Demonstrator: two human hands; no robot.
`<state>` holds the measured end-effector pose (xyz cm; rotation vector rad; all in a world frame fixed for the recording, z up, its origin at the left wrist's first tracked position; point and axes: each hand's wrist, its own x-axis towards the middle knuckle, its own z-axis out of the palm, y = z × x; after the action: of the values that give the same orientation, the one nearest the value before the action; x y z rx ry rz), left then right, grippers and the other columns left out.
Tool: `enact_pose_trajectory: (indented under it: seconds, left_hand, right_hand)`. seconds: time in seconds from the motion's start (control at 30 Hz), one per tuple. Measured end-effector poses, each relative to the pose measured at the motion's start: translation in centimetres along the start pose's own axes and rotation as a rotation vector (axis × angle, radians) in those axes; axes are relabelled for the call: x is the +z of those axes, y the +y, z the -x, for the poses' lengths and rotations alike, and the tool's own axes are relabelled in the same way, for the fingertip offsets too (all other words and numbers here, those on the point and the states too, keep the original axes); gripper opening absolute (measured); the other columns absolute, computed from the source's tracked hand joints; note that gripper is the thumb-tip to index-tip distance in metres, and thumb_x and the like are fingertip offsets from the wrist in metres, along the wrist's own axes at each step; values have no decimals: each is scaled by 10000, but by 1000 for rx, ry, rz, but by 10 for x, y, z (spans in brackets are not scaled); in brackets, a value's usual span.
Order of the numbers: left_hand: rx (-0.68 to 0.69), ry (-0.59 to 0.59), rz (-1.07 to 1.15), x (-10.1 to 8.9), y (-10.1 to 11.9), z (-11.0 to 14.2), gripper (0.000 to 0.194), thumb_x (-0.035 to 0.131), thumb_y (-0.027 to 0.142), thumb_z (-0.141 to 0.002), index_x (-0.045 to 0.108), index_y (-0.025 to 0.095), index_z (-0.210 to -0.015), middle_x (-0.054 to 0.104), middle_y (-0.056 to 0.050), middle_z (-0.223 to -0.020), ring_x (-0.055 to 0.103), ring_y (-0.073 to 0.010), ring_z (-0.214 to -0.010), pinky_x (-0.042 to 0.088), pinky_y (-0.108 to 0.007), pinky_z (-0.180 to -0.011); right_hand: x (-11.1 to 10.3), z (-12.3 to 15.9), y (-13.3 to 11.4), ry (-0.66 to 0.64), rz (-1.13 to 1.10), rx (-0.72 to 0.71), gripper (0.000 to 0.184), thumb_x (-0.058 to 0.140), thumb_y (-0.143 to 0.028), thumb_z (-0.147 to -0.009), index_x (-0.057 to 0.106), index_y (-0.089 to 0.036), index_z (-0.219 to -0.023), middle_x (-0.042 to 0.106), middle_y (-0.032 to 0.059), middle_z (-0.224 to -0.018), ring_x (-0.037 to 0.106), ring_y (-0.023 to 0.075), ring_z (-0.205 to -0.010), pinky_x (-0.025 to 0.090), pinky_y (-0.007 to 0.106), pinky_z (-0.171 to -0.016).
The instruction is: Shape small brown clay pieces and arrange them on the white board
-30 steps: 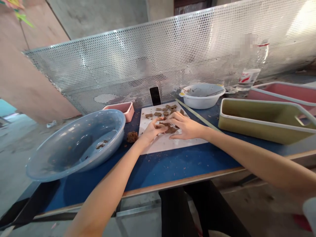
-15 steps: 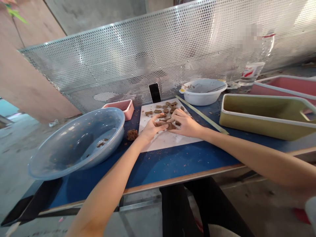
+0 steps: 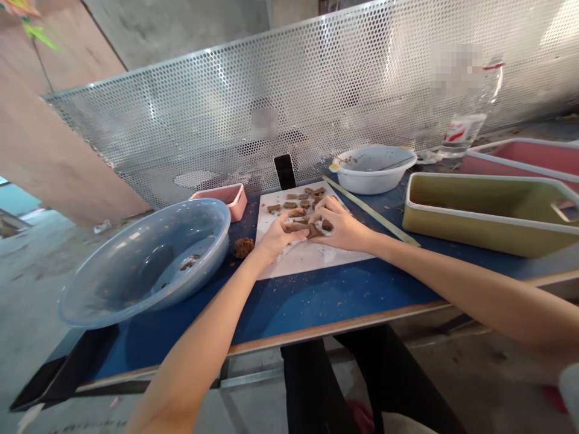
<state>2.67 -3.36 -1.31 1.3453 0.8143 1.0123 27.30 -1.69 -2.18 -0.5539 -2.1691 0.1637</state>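
Both of my hands meet over a white board (image 3: pixel 289 265) on the blue table. Between them is a brown, clay-like piece (image 3: pixel 312 231), long and lumpy. My left hand (image 3: pixel 277 236) grips its left end, thumb in front and fingers behind. At the right end, my right hand (image 3: pixel 339 228) pinches it with bent fingers. Several small brown clay-like pieces (image 3: pixel 290 205) lie on the board beyond my hands; some are partly hidden by my fingers. A rough brown lump (image 3: pixel 243 247) sits on the table left of the board.
A large blue basin (image 3: pixel 149 259) stands left, a small pink box (image 3: pixel 233 202) behind it. A phone (image 3: pixel 284 172) leans against the perforated metal screen (image 3: pixel 203 120). To the right are a pale strip (image 3: pixel 371 211), white basin (image 3: pixel 373 181), olive bin (image 3: pixel 479 223), pink bin (image 3: pixel 525 154) and plastic bottle (image 3: pixel 465 129).
The view has shifted very slightly. My hands keep nearly the same hold on the brown piece, with only small finger movement.
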Motion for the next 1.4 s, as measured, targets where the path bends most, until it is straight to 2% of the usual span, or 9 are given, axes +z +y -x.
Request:
enact_pose_trajectory:
  seconds: [0.13,0.23,0.3,0.53,0.73,0.87,1.1,1.27,1.4]
  left_hand:
    - [-3,17,-21,2,4,2,955,1111,338,-653,622,220,-1465,808,-22,-898,795,-240,-917,572,-369,-892]
    - [-2,30,-36,-1,3,1,931,1110,364,-652,649,215,-1447,813,-39,-928,791,-240,-914,560,-360,-876]
    - [1,34,-43,-3,1,-1,913,1110,379,-652,669,217,-1435,820,-51,-943,784,-235,-903,547,-354,-866]
    - [9,1,-66,-3,3,-1,775,1085,411,-695,756,208,-1367,821,-63,-960,742,-198,-880,514,-322,-831]
    - [9,-18,-135,-4,2,-1,873,1107,349,-660,713,186,-1422,807,-48,-902,765,-216,-865,543,-339,-838]
    - [17,-35,-140,-2,0,0,864,1096,366,-680,688,185,-1420,824,-65,-934,769,-216,-864,560,-349,-836]
    - [58,-13,-186,-1,4,2,779,1071,385,-723,695,210,-1382,795,-33,-914,726,-180,-814,548,-330,-788]
    - [80,-44,-259,-6,3,-1,806,1074,392,-707,673,207,-1381,795,-39,-910,730,-192,-798,521,-324,-748]
    - [81,-76,-354,-2,4,1,844,1054,319,-715,634,191,-1436,797,-42,-904,748,-209,-844,528,-330,-789]
  right_hand:
    - [2,0,-4,-43,-21,78,402,925,-410,-909,641,-249,-1143,590,106,-1210,609,322,-1151,587,534,-1053]
    - [-4,1,-3,-107,-23,23,499,891,-447,-943,645,-267,-1338,597,125,-1290,594,343,-1249,571,569,-1113]
    - [-6,1,0,-114,-29,-31,429,821,-444,-1005,677,-283,-1376,616,119,-1269,597,335,-1230,566,580,-1107]
    - [1,0,5,31,-29,-24,218,803,-406,-1011,721,-261,-1152,625,87,-1100,603,300,-1054,567,513,-968]
    - [-8,1,-2,-121,47,34,349,756,-547,-1050,637,-235,-1154,655,100,-1166,621,301,-1086,478,492,-1019]
    - [-9,1,2,-218,32,12,269,529,-419,-1167,645,-220,-1029,692,56,-1013,628,234,-940,401,434,-948]
    - [5,-1,6,-87,-25,83,250,618,-371,-1090,595,-223,-890,679,12,-871,580,183,-785,381,386,-853]
    - [-1,-1,3,-206,-6,66,401,469,-396,-1175,612,-216,-846,686,31,-864,623,203,-841,371,426,-902]
    - [0,-1,1,-198,5,105,324,540,-429,-1153,639,-213,-931,714,35,-954,653,216,-917,358,431,-928]
